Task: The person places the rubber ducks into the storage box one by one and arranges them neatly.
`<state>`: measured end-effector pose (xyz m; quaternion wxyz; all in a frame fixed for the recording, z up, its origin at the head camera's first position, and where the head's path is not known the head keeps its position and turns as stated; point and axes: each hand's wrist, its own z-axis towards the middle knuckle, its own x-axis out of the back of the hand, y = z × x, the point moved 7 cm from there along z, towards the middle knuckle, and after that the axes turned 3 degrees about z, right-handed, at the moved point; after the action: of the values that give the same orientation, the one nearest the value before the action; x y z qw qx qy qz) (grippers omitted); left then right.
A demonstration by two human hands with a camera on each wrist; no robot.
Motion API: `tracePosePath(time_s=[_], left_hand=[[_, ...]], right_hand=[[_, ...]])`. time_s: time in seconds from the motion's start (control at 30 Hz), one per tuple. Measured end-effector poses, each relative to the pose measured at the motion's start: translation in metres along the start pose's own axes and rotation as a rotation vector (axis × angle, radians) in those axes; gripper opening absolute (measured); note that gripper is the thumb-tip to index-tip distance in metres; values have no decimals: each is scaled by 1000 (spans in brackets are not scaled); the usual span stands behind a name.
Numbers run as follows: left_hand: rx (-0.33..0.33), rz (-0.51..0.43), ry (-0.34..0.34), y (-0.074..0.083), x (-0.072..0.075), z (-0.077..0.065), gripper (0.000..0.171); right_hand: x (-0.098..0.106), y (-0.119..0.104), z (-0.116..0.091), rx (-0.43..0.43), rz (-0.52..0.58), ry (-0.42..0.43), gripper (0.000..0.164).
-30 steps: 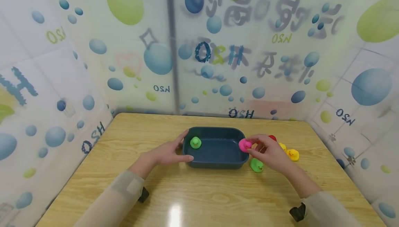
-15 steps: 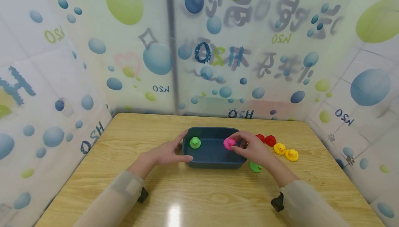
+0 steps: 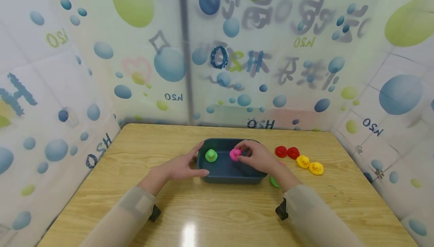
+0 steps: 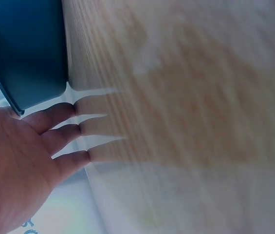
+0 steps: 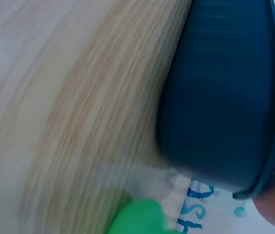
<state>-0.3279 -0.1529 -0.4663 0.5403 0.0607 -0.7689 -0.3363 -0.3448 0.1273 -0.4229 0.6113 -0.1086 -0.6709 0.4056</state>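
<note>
In the head view a dark blue rectangular tub (image 3: 223,180) stands on the table, with a green rubber duck (image 3: 211,156) inside at its left end. My left hand (image 3: 178,167) spans that end, thumb along the front corner and a finger at the back corner. Its other fingers (image 4: 62,163) reach down straight beside the tub wall in the left wrist view. Between thumb and fingertips my right hand (image 3: 259,157) pinches a pink rubber duck (image 3: 234,154) over the middle of the tub. The right wrist view shows mostly the tub's outer wall (image 5: 220,102).
Right of the tub lie two red ducks (image 3: 281,151) and two yellow ducks (image 3: 303,161). A second green duck (image 3: 275,182) is partly hidden by my right forearm, with a bit of pink showing behind it. The wooden table (image 3: 234,217) meets patterned curtains (image 3: 152,89) at the back.
My right hand has carried the pink duck leftward from the tub's right rim to over its middle. The ducks on the right have come into fuller view. My left hand stays at the tub.
</note>
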Motion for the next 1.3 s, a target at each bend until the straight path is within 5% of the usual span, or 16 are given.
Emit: tracePosePath(time_s=[0.5,1.3], left_hand=[[8,-2,-9,-3,-1,2,114],[-5,-8,-3,0,-1,0,114]], right_hand=[[-33,2,31,-78,-15,-30,27],[-49,4,47,-114,-71,-41,29]])
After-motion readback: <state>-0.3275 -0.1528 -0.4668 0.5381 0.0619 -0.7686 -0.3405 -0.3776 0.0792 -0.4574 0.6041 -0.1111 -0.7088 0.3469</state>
